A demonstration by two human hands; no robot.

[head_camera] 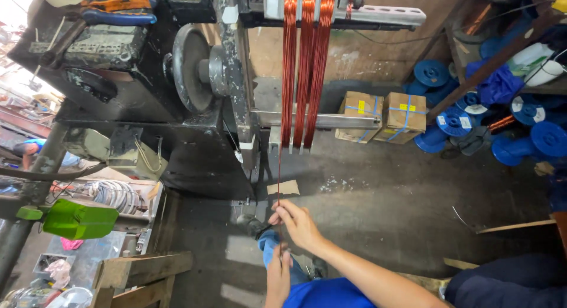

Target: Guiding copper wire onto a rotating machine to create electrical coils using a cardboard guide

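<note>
Right hand [298, 224] is pinching the copper wire [279, 178] running up from its fingertips to the coils [305, 66], left hand [278, 275] gripping it just below

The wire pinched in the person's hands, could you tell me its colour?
Coppery reddish-orange wire, pinched by the right hand and left hand; head view.

Copper coils [304, 60] cut off at top edge.

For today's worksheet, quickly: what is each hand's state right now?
Left hand: closed, pinching the copper wire.
Right hand: closed, pinching the same wire higher up.
</note>
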